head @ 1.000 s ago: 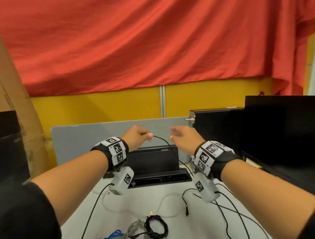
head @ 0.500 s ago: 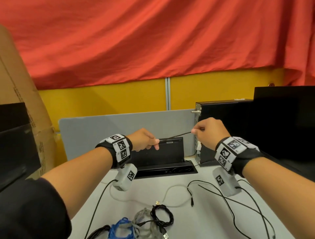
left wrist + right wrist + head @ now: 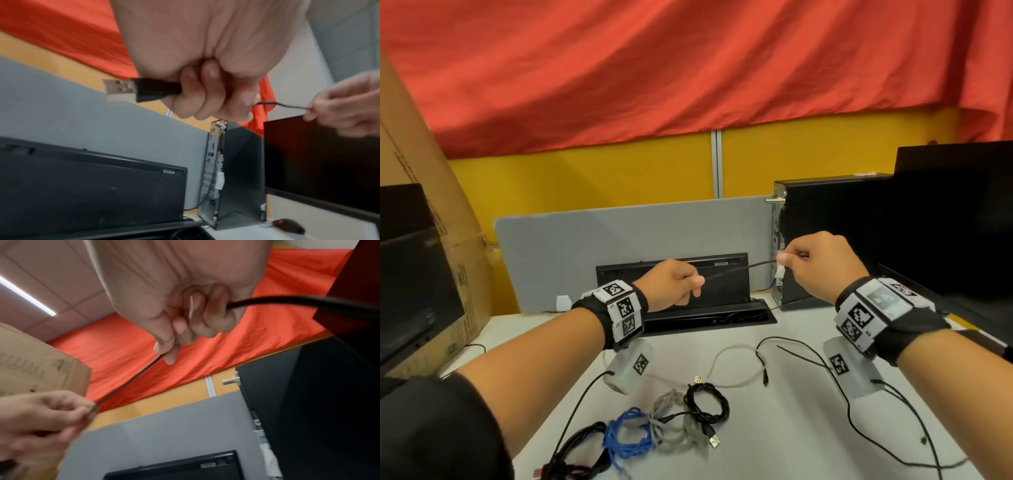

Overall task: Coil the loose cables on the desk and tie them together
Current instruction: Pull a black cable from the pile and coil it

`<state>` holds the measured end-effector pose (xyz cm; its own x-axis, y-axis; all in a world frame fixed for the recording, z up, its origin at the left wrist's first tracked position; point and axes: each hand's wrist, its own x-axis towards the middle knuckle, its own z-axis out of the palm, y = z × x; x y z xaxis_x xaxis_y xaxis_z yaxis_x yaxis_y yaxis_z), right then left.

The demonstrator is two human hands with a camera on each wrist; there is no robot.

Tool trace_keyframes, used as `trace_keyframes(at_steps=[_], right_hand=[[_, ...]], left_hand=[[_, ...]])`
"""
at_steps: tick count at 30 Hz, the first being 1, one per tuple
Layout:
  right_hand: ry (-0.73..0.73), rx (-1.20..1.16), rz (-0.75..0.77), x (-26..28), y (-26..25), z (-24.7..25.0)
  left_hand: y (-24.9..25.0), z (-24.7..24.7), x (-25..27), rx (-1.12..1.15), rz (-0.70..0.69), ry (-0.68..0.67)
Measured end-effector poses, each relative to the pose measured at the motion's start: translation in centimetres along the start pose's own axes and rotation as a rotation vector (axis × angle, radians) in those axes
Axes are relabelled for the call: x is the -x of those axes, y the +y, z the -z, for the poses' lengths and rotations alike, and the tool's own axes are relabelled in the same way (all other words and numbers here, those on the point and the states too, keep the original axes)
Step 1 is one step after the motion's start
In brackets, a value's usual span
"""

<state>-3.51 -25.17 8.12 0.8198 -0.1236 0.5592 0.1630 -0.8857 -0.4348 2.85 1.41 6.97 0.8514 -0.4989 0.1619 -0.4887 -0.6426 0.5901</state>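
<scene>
Both hands are raised above the desk with a thin black cable point(image 3: 739, 269) stretched between them. My left hand point(image 3: 678, 282) grips the cable just behind its black USB plug point(image 3: 141, 89), which sticks out of the fist. My right hand point(image 3: 811, 260) pinches the same cable point(image 3: 133, 378) farther along and the rest runs out past the palm point(image 3: 287, 302). On the white desk point(image 3: 774, 428) below lie coiled bundles: a black one point(image 3: 707, 401), a grey one point(image 3: 674, 425), a blue one point(image 3: 626, 435) and a thicker black one point(image 3: 582, 452).
Loose black cable point(image 3: 859, 411) and a white cable point(image 3: 729, 359) trail over the desk. A black cable box point(image 3: 705, 308) stands at the back before a grey divider point(image 3: 619, 240). A black PC tower point(image 3: 825, 233) and monitor point(image 3: 955, 212) stand right; a cardboard box point(image 3: 421, 212) left.
My right hand took hold of the cable and drew away to the right, pulling it straight between both hands. The view tilted down, showing more of the coiled bundles.
</scene>
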Motion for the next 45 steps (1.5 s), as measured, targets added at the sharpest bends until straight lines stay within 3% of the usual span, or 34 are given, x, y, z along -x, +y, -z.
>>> trace_keyframes(at_steps=[2, 5, 8, 10, 13, 17, 22, 28, 33, 37, 42, 45], right_hand=[[-0.003, 0.015, -0.026, 0.1, 1.1, -0.2], [-0.069, 0.061, -0.056, 1.0, 1.9, -1.3], [-0.196, 0.144, -0.020, 2.8, 1.5, -3.1], [-0.304, 0.151, 0.027, 4.2, 0.6, -4.4], [-0.463, 0.097, 0.093, 6.4, -1.3, -5.9], [-0.596, 0.033, 0.149, 8.6, -4.1, -6.8], [-0.696, 0.012, 0.167, 9.4, -5.1, -6.4], [-0.651, -0.104, 0.155, 7.1, -4.9, -4.8], [-0.584, -0.188, 0.151, 4.1, -5.2, -4.9], [-0.523, -0.278, 0.154, 1.9, -5.4, -6.4], [-0.378, -0.569, 0.212, 0.7, -5.2, -8.1], [-0.311, -0.583, 0.240, 0.3, -4.9, -9.2]], left_hand=[[0.8, -0.5, 1.2, 0.222, 0.001, -0.145], [2.1, -1.3, 2.7, 0.727, -0.003, -0.400], [2.8, -2.1, 3.5, 1.016, -0.074, -0.529], [2.9, -2.7, 3.7, 1.152, -0.096, -0.505], [2.5, -3.8, 3.7, 1.267, -0.091, -0.286], [1.7, -5.8, 4.1, 1.281, -0.039, 0.000], [0.8, -7.7, 4.2, 1.168, 0.072, 0.170], [0.3, -7.8, 3.7, 0.954, 0.032, 0.172], [-0.1, -7.7, 2.4, 0.932, 0.015, 0.136], [-0.9, -7.2, 0.9, 0.938, 0.054, 0.183], [-1.6, -6.5, 0.7, 0.998, -0.075, 0.153], [-2.2, -6.5, 0.7, 0.978, -0.060, 0.160]])
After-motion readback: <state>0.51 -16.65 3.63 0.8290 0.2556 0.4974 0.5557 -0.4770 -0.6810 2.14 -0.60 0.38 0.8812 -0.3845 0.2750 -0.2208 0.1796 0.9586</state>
